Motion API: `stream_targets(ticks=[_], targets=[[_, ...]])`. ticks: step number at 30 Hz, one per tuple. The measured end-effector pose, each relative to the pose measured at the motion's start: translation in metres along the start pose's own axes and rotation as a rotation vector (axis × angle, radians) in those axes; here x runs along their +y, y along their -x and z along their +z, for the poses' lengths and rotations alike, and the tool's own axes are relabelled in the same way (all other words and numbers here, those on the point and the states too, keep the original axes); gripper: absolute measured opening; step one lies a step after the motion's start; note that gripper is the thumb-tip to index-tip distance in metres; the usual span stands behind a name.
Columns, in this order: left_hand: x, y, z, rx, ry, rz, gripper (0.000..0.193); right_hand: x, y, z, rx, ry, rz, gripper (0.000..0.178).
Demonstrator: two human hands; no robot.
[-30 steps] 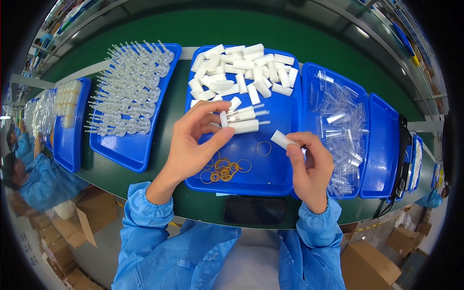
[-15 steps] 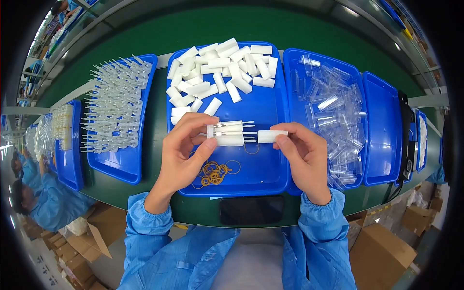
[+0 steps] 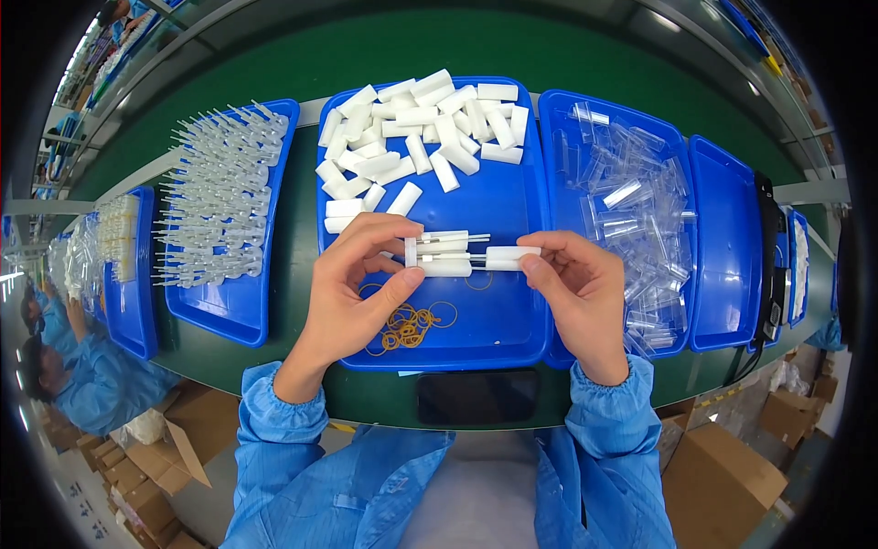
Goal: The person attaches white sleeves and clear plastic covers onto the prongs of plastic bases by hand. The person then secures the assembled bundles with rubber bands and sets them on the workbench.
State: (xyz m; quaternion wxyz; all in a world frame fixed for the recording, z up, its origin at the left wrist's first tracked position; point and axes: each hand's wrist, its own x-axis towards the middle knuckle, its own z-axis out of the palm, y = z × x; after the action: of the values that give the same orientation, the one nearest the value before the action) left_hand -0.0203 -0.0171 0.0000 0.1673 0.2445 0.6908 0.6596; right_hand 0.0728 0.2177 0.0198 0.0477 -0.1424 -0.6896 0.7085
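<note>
My left hand (image 3: 347,288) pinches the white end of a small part with several thin prongs (image 3: 444,257), holding it level above the middle blue tray (image 3: 494,316). White foam pieces sit along some of the prongs. Between the thumb and fingers of my right hand (image 3: 585,293) is another white foam piece (image 3: 505,260), its left end against the prong tips. Whether a prong has entered it, I cannot tell. Below my left hand lie thin yellowish rubber bands (image 3: 412,327). A heap of white foam pieces (image 3: 416,116) fills the far half of this tray.
To the left, a blue tray (image 3: 224,320) holds rows of white pronged parts (image 3: 224,197). Clear plastic sleeves (image 3: 645,220) lie in a tray at right, beside another blue tray (image 3: 722,293). A dark flat device (image 3: 477,397) lies at the table's near edge. Co-workers sit far left.
The pronged part in my left hand has shifted slightly right, toward the foam piece. The gap between them has narrowed, and less of the prongs shows.
</note>
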Motion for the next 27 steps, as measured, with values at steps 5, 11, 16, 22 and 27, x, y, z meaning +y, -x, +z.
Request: stream_targets(ticks=[5, 11, 16, 22, 27], targets=[[0.0011, 0.0001, 0.0032, -0.027, -0.003, -0.019, 0.039, -0.0005, 0.0025, 0.0044, -0.010, 0.004, 0.037, 0.017], [0.0003, -0.0003, 0.0031, -0.025, 0.046, -0.041, 0.045, 0.0069, 0.0021, 0.0042, 0.015, -0.008, 0.032, 0.016], [0.0007, -0.0006, 0.0025, -0.011, 0.028, -0.057, 0.046, 0.0071, 0.0016, 0.0025, 0.018, 0.034, 0.048, 0.014], [0.0004, 0.0001, 0.0024, -0.016, 0.037, -0.044, 0.046, 0.0048, 0.0021, 0.0059, 0.049, 0.009, 0.057, 0.012], [0.0009, -0.0007, 0.0031, -0.021, 0.049, -0.043, 0.046, 0.0036, 0.0032, 0.0055, 0.013, -0.016, 0.081, 0.012]])
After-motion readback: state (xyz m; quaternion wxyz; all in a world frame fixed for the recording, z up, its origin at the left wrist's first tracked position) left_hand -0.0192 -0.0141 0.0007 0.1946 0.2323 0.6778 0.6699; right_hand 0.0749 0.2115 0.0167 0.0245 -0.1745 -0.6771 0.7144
